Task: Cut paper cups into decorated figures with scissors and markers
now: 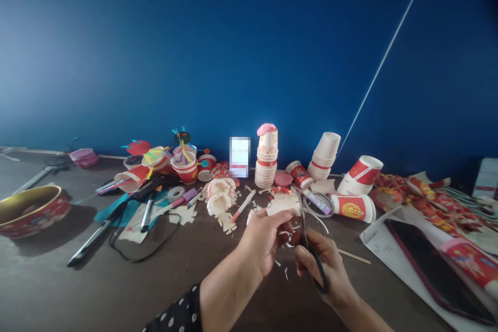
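Centrally, the left hand [264,236] pinched a curved piece of paper cup [283,204] between thumb and fingers, the piece held up above the tabletop, its right edge at the blades of black-handled scissors [302,223]. These were gripped in the right hand [321,264], fingers curled around the handles. Paper snippets [282,264] lay on the brown tabletop [241,295] beneath both hands. Farther ahead stood a stack of red-and-white paper cups [266,158], with fringed cup pieces [220,197] to its left.
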A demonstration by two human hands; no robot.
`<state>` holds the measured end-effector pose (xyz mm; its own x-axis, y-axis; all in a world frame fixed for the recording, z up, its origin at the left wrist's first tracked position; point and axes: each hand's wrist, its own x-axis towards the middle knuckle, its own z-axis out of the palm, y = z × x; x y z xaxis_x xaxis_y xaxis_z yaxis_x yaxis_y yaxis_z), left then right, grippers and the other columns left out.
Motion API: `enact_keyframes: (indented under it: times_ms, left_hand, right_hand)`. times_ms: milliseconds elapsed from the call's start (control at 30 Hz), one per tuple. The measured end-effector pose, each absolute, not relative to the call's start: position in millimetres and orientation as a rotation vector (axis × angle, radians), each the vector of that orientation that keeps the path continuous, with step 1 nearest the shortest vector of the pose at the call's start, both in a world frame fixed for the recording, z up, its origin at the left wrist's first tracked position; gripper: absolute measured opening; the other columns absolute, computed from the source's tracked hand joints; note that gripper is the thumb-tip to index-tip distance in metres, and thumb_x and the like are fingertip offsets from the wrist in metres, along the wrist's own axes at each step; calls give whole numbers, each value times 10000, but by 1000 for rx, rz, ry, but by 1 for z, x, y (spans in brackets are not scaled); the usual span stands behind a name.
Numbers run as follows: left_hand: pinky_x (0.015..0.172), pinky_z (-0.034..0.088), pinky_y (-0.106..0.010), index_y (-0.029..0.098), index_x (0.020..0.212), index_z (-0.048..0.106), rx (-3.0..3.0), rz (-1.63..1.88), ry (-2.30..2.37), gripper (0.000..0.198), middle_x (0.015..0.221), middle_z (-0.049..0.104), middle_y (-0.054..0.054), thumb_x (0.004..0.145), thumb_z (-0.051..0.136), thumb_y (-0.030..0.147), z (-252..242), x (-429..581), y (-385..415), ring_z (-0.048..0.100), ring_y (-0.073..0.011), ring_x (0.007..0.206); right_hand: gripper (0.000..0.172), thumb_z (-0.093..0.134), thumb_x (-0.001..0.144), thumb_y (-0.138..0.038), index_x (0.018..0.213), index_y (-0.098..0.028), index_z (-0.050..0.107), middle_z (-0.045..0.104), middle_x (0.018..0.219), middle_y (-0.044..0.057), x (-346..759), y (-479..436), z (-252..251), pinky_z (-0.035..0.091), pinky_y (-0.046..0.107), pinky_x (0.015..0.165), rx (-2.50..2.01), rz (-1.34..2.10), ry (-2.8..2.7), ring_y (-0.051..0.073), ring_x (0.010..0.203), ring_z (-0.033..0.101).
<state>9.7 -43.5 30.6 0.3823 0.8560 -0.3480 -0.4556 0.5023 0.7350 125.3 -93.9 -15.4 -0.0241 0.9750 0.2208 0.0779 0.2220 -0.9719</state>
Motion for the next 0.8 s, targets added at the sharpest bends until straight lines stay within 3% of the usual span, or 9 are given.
enact_keyframes:
  times_ms: [800]
  left_hand:
    - [481, 324, -178, 110, 663, 576, 653, 898, 849, 142, 560, 537, -2, 590, 663, 195, 34, 6, -41, 451, -53, 495]
  right_hand:
    - [325, 552, 738, -463, 690, -143, 520, 378, 436, -70, 128, -97, -20, 286, 165, 343, -1313, 960, -1366, 55, 347, 363]
